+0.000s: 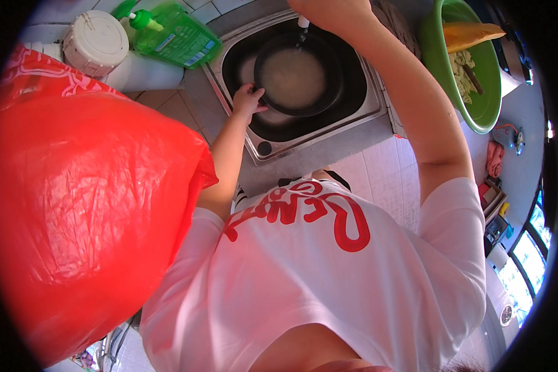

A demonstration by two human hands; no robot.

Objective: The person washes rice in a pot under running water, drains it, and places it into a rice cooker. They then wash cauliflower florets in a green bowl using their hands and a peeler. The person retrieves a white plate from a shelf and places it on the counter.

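Note:
A dark round pan [294,80] with cloudy, pale liquid in it sits in the stainless steel sink [255,144]. Water runs from the white-tipped faucet spout [303,21] into the pan. My left hand [249,102] is at the pan's lower left rim, thumb and fingers on its edge. At the top edge of the picture, my right hand [328,13] is above the spout, partly cut off; its fingers and whatever they touch cannot be made out.
A large red plastic bag [83,195] fills the left side. Behind it stand a white lidded container [96,43] and a green pump soap bottle [181,39]. Right of the sink, a green basin [486,100] holds a yellow-orange piece and pale, chopped-looking food.

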